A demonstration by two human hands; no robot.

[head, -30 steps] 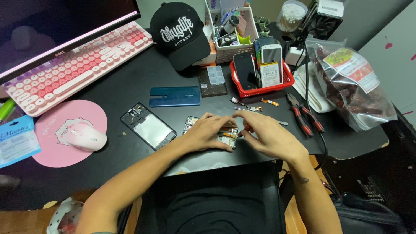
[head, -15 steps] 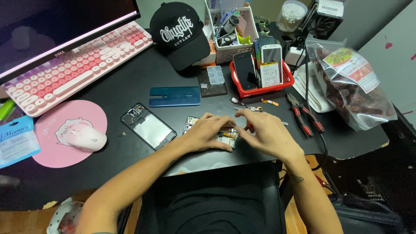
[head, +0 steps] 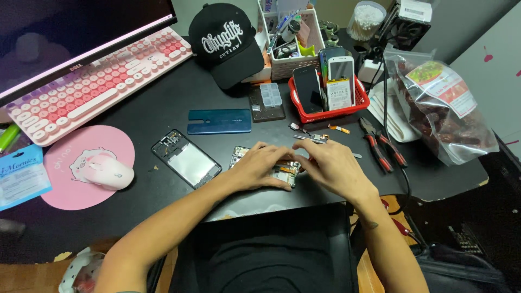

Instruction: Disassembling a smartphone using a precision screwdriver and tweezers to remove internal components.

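At the near edge of the black desk (head: 135, 108) both hands are pressed down over an opened phone (head: 286, 172), its back off and its boards and orange flex showing between them. The left hand (head: 259, 165) lies flat across the phone's left half, fingers nearly straight and closed over it, pinning it down. The right hand (head: 331, 168) curls in from the right, its fingertips meeting the left's over the middle of the phone, seemingly pinching at some small part there, though what sits between the fingers is hidden. This looks like fine work on the phone's insides, mid-step; whatever follows would call for a steady hold and a light touch on that flex. Just left lies a bare phone frame (head: 186, 158), and farther off a teal back cover (head: 219, 121). Right of the hands lie red-handled pliers (head: 381, 147), and tweezers (head: 312, 139) rest just beyond the fingers. Farther back stands a red basket (head: 355, 103) of phones.
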